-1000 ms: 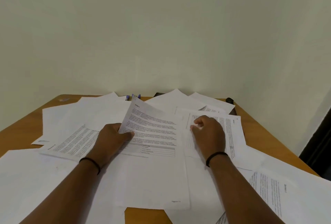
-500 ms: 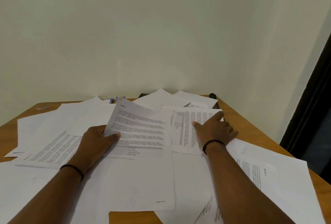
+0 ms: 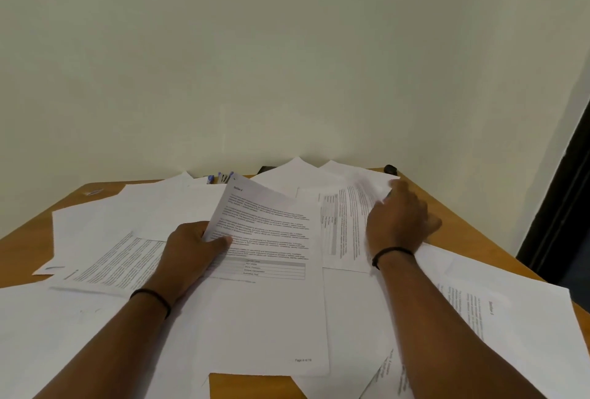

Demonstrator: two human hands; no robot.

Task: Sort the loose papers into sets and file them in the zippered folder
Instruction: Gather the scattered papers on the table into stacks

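Observation:
Loose printed sheets cover the wooden table [image 3: 459,223]. My left hand [image 3: 188,251] pinches the left edge of a text page with a small table [image 3: 271,258], lifting that edge, thumb on top. My right hand [image 3: 399,223] reaches to the far right over a sideways printed sheet [image 3: 344,226], its fingertips at a blurred sheet [image 3: 370,181] near the back corner. Whether it grips that sheet is unclear. A dark corner [image 3: 265,169], perhaps the folder, peeks from under the papers at the back.
Blue pens [image 3: 223,176] lie at the back by the wall. A small black object [image 3: 390,170] sits in the back right corner. Another printed page [image 3: 479,312] lies near the right edge. A dark door frame [image 3: 562,194] stands to the right.
My right hand has moved from the middle sheet toward the back right corner, where a sheet now blurs. My left hand keeps its hold on the text page. The view has turned right.

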